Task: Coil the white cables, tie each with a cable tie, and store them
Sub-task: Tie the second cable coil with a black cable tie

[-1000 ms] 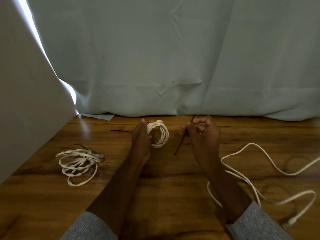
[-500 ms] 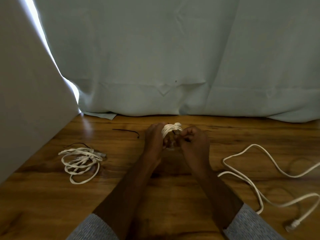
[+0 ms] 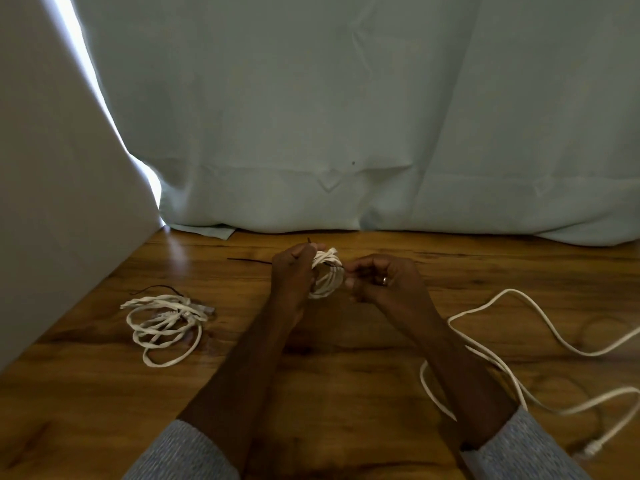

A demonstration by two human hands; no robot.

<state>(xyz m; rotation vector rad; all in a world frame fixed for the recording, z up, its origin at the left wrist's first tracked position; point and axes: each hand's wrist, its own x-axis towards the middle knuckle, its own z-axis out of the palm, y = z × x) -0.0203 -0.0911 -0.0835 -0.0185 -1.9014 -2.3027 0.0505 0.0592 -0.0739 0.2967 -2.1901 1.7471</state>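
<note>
Wooden tabletop (image 3: 311,393), warm and glossy, with a pale curtain (image 3: 346,116) hanging right down to its far edge, and all the action is out by that far edge. Right hand (image 3: 384,282) first: its fingers are curled tight, thumb and forefinger pinching the dark cable tie (image 3: 341,268) where it comes off the bundle. Left hand (image 3: 294,271) opposite, fingers wrapped round the small coiled white cable (image 3: 325,275), holding it up off the wood, and a short dark tip of the tie pokes up above that hand's knuckles. So the coil sits squarely between the two hands, touching both, its ring standing roughly upright and facing the camera. The tie looks to run across it, from the tip on the left towards the pinch on the right. That is the relation that counts: the tie's free length lies on the right hand's side, so the tightening pull, as it reads from here, goes rightward, away from the coil, while the left hand braces it. Whether the tie's tail is already through its head cannot be made out; it is too small and dark.

Moving outward: a spare black tie (image 3: 249,260) lies on the wood just left of the left hand. Further left rests a looser white bundle (image 3: 166,323) with a dark strand beside it. Off to the right, well apart, a long white cable (image 3: 519,358) sprawls uncoiled, part of it passing behind the right forearm, its plug near the right grey sleeve (image 3: 519,452).
</note>
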